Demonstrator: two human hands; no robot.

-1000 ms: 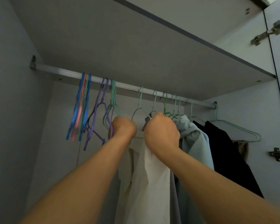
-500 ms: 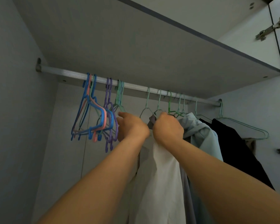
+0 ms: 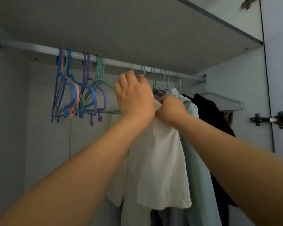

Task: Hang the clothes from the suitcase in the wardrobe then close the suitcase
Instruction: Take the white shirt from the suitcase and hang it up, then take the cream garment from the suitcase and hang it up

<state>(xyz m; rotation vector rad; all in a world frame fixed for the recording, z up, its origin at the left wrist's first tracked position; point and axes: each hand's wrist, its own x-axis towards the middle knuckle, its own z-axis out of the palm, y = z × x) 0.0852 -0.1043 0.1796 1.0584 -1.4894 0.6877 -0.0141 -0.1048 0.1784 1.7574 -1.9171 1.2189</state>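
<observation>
A white garment [image 3: 162, 160] hangs below both my hands inside the wardrobe. My left hand [image 3: 134, 95] is raised near the silver rail [image 3: 31, 48], fingers curled around the top of a hanger whose hook is hidden behind them. My right hand [image 3: 171, 108] grips the white garment's collar just right of the left wrist. A pale blue shirt [image 3: 196, 144] and a black garment [image 3: 214, 115] hang to the right. The suitcase is out of view.
Empty blue, pink, purple and green hangers [image 3: 78, 93] are bunched on the rail's left part. A green wire hanger [image 3: 225, 100] sticks out at the right. A shelf [image 3: 137, 30] sits close above the rail. A door hinge [image 3: 269, 119] is on the right side.
My left hand rose from the garment's shoulder to the hanger's top near the rail. The right hand stayed on the white collar. The view shifted right and down.
</observation>
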